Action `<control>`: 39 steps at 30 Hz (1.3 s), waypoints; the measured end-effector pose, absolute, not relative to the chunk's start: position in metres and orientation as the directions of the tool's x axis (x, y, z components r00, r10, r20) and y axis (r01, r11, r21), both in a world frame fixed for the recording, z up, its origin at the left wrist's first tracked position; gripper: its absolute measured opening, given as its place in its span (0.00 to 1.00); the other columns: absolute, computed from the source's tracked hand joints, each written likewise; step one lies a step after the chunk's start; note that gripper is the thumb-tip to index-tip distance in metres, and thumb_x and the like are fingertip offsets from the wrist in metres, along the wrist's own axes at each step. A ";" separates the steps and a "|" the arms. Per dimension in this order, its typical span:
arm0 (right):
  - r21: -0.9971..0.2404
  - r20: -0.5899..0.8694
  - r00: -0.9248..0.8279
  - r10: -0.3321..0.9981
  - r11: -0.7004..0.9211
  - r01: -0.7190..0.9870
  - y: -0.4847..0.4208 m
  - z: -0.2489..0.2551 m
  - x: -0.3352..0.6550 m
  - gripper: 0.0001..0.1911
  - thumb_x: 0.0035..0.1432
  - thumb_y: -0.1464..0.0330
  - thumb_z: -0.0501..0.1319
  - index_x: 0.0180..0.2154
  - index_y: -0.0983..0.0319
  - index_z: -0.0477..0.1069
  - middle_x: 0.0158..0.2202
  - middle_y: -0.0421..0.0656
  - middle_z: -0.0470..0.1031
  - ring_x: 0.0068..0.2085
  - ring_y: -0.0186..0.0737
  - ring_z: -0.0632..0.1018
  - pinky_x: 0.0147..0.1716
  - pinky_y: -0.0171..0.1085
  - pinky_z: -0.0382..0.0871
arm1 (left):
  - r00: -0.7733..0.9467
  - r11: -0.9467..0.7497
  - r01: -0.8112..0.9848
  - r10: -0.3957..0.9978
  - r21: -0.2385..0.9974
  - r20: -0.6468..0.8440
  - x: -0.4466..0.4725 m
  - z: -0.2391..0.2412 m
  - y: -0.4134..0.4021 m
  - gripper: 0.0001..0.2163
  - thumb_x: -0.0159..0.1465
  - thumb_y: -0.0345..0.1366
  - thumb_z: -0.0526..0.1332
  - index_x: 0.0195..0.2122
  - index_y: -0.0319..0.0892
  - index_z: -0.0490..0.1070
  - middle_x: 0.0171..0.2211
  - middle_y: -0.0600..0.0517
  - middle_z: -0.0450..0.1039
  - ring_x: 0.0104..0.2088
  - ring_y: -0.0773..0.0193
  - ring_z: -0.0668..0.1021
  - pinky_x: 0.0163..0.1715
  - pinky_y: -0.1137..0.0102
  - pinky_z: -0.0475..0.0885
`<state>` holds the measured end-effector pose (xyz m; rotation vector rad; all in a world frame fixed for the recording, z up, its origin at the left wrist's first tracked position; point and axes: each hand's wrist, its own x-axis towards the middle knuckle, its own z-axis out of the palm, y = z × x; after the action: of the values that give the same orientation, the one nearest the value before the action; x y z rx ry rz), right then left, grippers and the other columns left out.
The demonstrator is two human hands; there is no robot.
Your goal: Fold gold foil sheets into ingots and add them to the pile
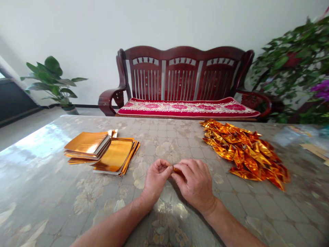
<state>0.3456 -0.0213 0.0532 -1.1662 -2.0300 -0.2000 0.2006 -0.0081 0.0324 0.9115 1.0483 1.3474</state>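
My left hand (158, 177) and my right hand (194, 181) meet over the near middle of the table, fingertips pinched together. Between them a small bit of gold foil paper (176, 169) shows; the fingers cover most of it. Both hands are closed on this piece. To the left lie two stacks of flat gold foil sheets, the farther stack (86, 142) partly beside the nearer stack (114, 156). On the right spreads a heap of folded gold foil pieces (246, 151), shiny and pointed at the ends.
The table (64, 199) has a patterned, glossy cover. Clear plastic bags (295, 135) and a brown card piece (316, 151) lie at its right edge. Behind stands a dark red wooden bench (182, 79) with a red floral cushion (189, 107). Potted plants (55, 82) flank the bench.
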 end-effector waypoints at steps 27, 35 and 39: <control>-0.101 0.562 -0.411 0.718 0.552 0.828 -0.010 0.051 0.354 0.05 0.57 0.69 0.68 0.32 0.57 0.73 0.34 0.40 0.75 0.39 0.43 0.67 0.37 0.43 0.54 | 0.231 0.217 -0.165 0.957 0.962 -0.176 0.186 0.038 0.007 0.18 0.46 0.33 0.73 0.39 0.37 0.74 0.28 0.52 0.79 0.25 0.69 0.78 0.28 0.76 0.71; -0.074 0.537 -0.472 0.700 0.596 0.800 -0.007 0.047 0.353 0.06 0.61 0.71 0.64 0.31 0.57 0.72 0.32 0.39 0.74 0.42 0.43 0.68 0.51 0.44 0.56 | 0.202 0.194 -0.049 0.963 0.980 -0.181 0.186 0.032 0.008 0.14 0.52 0.32 0.69 0.39 0.36 0.74 0.22 0.55 0.77 0.21 0.70 0.77 0.24 0.77 0.71; -0.086 0.535 -0.451 0.715 0.577 0.812 -0.009 0.048 0.353 0.04 0.60 0.70 0.65 0.32 0.58 0.72 0.35 0.40 0.75 0.44 0.45 0.68 0.49 0.44 0.57 | 0.166 0.278 -0.070 0.950 0.958 -0.263 0.186 0.034 0.009 0.13 0.52 0.29 0.67 0.39 0.35 0.73 0.20 0.54 0.77 0.19 0.70 0.77 0.23 0.77 0.72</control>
<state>0.3525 -0.0087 0.0485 -1.2167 -2.2852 -0.2469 0.1859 0.0094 0.0341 1.0108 1.1472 0.9394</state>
